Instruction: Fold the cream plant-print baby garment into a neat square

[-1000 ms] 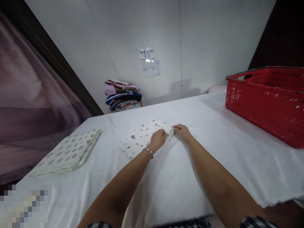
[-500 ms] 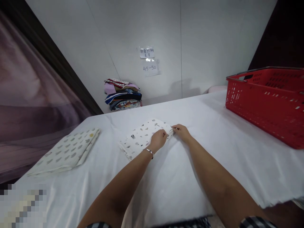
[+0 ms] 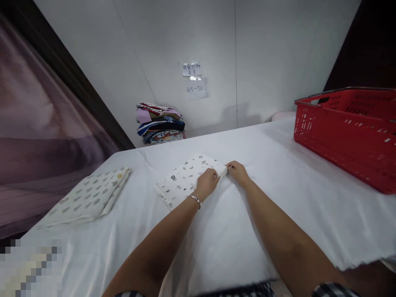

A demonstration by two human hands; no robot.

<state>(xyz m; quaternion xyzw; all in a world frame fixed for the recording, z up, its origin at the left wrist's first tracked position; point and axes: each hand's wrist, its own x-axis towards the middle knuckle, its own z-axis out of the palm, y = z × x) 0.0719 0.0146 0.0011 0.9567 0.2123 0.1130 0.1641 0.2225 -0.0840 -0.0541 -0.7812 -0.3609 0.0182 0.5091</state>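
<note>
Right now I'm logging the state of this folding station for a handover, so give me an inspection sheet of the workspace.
Surface: table under a white sheet, lightly creased.
Job's things: small printed cloth, folded flat, mid-table.
Clutter: folded spotted cloth on the left; red basket on the right, contents hidden.
Fingers: left hand rests on the printed cloth's near edge; right hand pinches its right corner.
Cables: nothing seen.
Surroundings: stack of folded clothes by the wall; paper notes above.

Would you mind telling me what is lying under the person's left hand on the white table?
The left hand rests on a folded white printed cloth, on the white table. The right hand pinches its corner. The cloth under the palm is hidden.
</note>
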